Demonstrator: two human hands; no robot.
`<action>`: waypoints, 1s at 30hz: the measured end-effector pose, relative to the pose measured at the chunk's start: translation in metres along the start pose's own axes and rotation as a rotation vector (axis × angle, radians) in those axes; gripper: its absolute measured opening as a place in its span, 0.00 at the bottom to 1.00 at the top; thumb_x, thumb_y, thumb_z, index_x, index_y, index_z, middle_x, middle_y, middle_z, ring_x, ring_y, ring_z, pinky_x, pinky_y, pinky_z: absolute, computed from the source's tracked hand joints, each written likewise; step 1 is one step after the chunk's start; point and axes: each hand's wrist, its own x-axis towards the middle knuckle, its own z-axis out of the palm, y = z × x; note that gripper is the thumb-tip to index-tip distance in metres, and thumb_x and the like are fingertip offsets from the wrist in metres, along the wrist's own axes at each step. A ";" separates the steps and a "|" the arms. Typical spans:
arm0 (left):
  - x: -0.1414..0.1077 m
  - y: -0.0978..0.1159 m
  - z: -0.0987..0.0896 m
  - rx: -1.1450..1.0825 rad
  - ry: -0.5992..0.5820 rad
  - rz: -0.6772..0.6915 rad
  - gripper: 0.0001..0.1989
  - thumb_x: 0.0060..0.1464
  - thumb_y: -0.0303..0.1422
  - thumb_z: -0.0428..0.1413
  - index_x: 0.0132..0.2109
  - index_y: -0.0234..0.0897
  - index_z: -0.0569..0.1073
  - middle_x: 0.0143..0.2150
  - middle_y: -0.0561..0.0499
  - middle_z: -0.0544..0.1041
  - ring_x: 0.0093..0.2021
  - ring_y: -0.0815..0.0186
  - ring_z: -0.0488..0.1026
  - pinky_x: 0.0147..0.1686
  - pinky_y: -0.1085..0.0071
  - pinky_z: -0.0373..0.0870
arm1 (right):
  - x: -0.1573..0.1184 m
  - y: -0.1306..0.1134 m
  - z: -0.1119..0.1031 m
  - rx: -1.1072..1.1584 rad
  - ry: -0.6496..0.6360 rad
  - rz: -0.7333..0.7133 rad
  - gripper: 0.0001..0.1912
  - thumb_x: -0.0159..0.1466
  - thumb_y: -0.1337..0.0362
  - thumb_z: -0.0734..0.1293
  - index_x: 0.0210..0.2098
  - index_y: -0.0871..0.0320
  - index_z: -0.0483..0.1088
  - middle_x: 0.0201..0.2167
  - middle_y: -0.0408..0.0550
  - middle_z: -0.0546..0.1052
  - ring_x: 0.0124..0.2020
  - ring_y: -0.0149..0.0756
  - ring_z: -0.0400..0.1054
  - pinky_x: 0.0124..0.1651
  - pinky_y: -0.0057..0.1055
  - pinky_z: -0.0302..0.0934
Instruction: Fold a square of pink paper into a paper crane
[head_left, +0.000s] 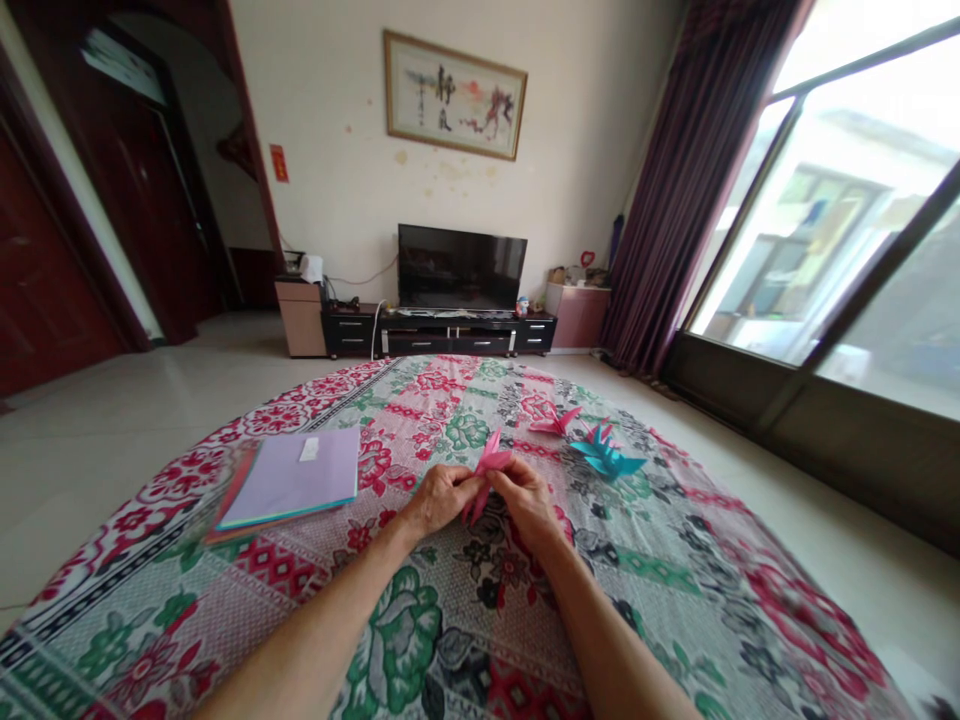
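Note:
Between my two hands is a pink origami crane (pixel 493 458), held just above the middle of the round table. My left hand (pixel 442 497) pinches its left side with thumb and forefinger. From the other side, my right hand (pixel 525 500) grips the folded paper, thumb close to the left thumb. Pointed pink tips stick out above and below the fingers; the part under the fingertips is hidden. To the right of my hands lie a blue paper crane (pixel 609 459) and a pinkish-red paper crane (pixel 556 422), with another red one partly behind the blue.
A stack of coloured paper sheets (pixel 289 480), lilac on top with a small white piece (pixel 309 450), lies left on the flowered tablecloth (pixel 405 640). Beyond the table stand a television (pixel 461 268) and a low black cabinet (pixel 450 335). Curtains and a window are at the right.

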 end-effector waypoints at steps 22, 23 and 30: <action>0.001 0.002 0.003 -0.060 0.087 0.064 0.19 0.53 0.45 0.47 0.32 0.33 0.72 0.25 0.54 0.69 0.27 0.70 0.62 0.28 0.76 0.59 | -0.003 0.007 -0.002 -0.340 -0.017 -0.306 0.04 0.56 0.64 0.64 0.30 0.57 0.70 0.30 0.46 0.72 0.34 0.34 0.66 0.36 0.29 0.63; 0.001 0.003 0.002 -0.053 0.087 0.065 0.19 0.54 0.44 0.46 0.32 0.33 0.72 0.25 0.53 0.69 0.27 0.69 0.63 0.28 0.76 0.60 | -0.003 0.006 -0.002 -0.360 -0.013 -0.308 0.05 0.57 0.64 0.63 0.30 0.57 0.70 0.29 0.45 0.72 0.33 0.33 0.66 0.36 0.29 0.63; 0.001 0.000 0.003 -0.008 0.120 0.103 0.16 0.54 0.37 0.45 0.35 0.34 0.75 0.29 0.52 0.74 0.31 0.67 0.67 0.32 0.74 0.61 | -0.003 0.000 0.000 -0.487 -0.009 -0.339 0.04 0.56 0.66 0.64 0.30 0.58 0.70 0.25 0.43 0.70 0.29 0.31 0.63 0.35 0.27 0.60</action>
